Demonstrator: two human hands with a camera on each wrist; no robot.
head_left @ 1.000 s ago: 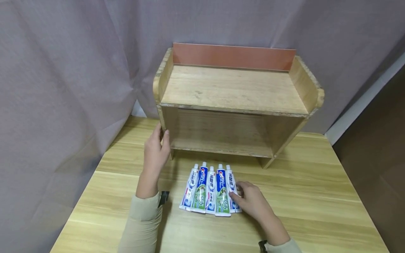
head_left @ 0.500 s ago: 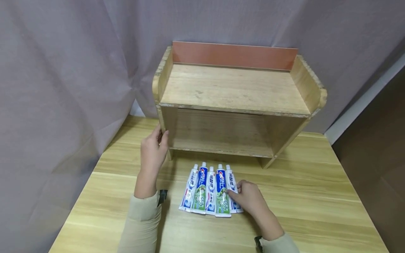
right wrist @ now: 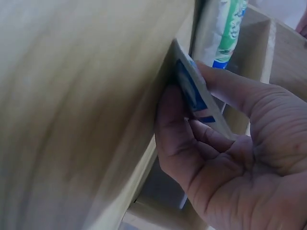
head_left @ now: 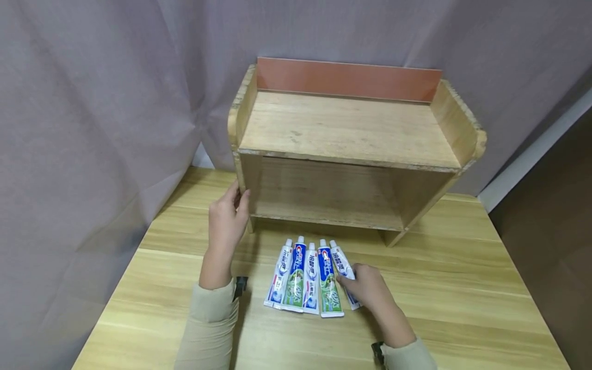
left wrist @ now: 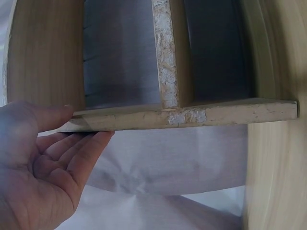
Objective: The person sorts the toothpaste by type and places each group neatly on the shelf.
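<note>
On the left, my left hand [head_left: 225,218] grips the left side panel [left wrist: 139,118] of a small two-tier wooden shelf [head_left: 351,131], thumb on one face and fingers on the other in the left wrist view. My right hand [head_left: 371,289] pinches the rightmost toothpaste tube [head_left: 341,263], white and blue, between thumb and fingers. In the right wrist view that tube's flat end is tilted up on edge between the fingertips. A blue-and-green toothpaste tube [head_left: 329,288] lies just left of it, beside several more tubes [head_left: 296,282] in a row, caps toward the shelf.
The shelf stands on a wood-grain table [head_left: 462,288], behind the tubes. A reddish board [head_left: 347,79] rises along its back edge. Grey cloth [head_left: 92,128] hangs behind and to the left, and a dark brown panel [head_left: 550,216] borders the right.
My right hand has taken hold of the rightmost tube and turned it, its lower end swinging right, apart from the row. The left hand stays on the shelf's side panel.
</note>
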